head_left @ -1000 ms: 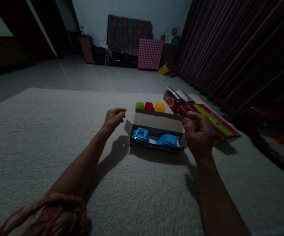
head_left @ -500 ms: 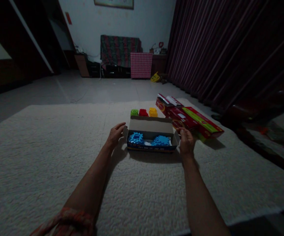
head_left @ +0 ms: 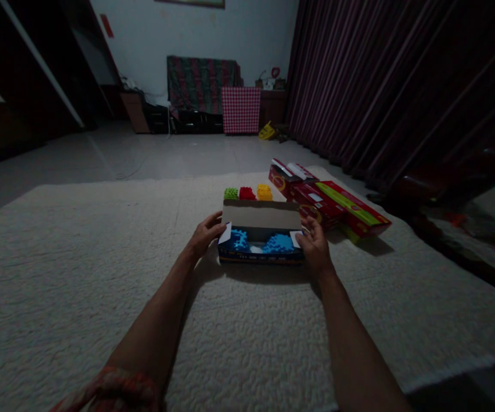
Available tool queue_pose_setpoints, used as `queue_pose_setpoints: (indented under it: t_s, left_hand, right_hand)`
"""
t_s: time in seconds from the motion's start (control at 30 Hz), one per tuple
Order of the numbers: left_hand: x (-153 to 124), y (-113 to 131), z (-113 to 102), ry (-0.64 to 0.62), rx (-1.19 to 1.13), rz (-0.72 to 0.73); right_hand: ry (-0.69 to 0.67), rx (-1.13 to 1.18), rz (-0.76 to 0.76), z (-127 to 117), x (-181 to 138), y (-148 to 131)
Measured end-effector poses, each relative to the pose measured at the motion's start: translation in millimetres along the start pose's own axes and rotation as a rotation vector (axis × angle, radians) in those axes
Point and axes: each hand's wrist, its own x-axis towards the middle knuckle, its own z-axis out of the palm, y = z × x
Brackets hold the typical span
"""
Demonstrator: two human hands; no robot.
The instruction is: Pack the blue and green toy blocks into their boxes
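From my remote seat the cream rug (head_left: pixel 79 274) fills most of the view, spread over a pale floor (head_left: pixel 153 151). A dark striped curtain (head_left: pixel 380 86) hangs down the right side. On the rug's far right corner lie the red boxes (head_left: pixel 328 203), stacked loosely and touching one another.

Just left of them, in the middle of the rug, sits the open box (head_left: pixel 260 256). It has a blue printed front wall, and its plain cardboard lid (head_left: pixel 262 216) stands up at the back.

My left hand (head_left: pixel 204 236) is at the box's left end and my right hand (head_left: pixel 316 247) at its right end, forearms stretched out over the rug. The left hand has narrow, curled fingers closed on the left flap (head_left: pixel 225 233), which leans inward over the box. The right hand's fingers lie on the right flap (head_left: pixel 295 238), also turned inward. I cannot tell whether that hand grips it or only presses on it.

Inside the box lie the blue pieces (head_left: pixel 273 243), toothed plastic shapes between the two flaps.

Behind the lid three smaller pieces stand in a row on the rug: a green piece (head_left: pixel 230 193), a red piece (head_left: pixel 247 193) and a yellow piece (head_left: pixel 264 192), close together.
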Motion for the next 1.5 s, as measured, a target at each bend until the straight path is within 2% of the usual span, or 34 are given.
queue_pose_setpoints:
  t_s: [0.3,0.6,0.73,0.87,1.0,1.1,1.23,1.5]
  left_hand:
    - [2,-1,8,-0.076,-0.023,0.125]
    - [-3,-6,19,0.107,-0.048,0.096]
    - [-2,-11,18,0.103,-0.087,0.096]
    - [-1,-13,16,0.108,-0.158,0.109]
    - [-2,-8,9,0.001,-0.235,0.074]
    - [-4,-2,5,-0.068,-0.268,0.066]
    - [-6,3,7,-0.093,-0.219,0.148]
    - [-5,-1,1,-0.15,0.028,0.171]
  right_hand:
    - [-0.056,0.011,0.017,0,-2,-10]
    - [-0.015,-0.035,-0.022,3,-5,-17]
    - [-0.019,0.114,0.008,1,-6,-14]
    - [-0.006,0.314,0.099,0,-8,-26]
    - [0.034,0.401,0.161,2,-11,-41]
    - [0.044,0.371,0.111,4,-14,-44]
    - [0.051,0.269,0.04,4,-15,-42]
    - [-0.082,0.042,0.038,-5,-15,-44]
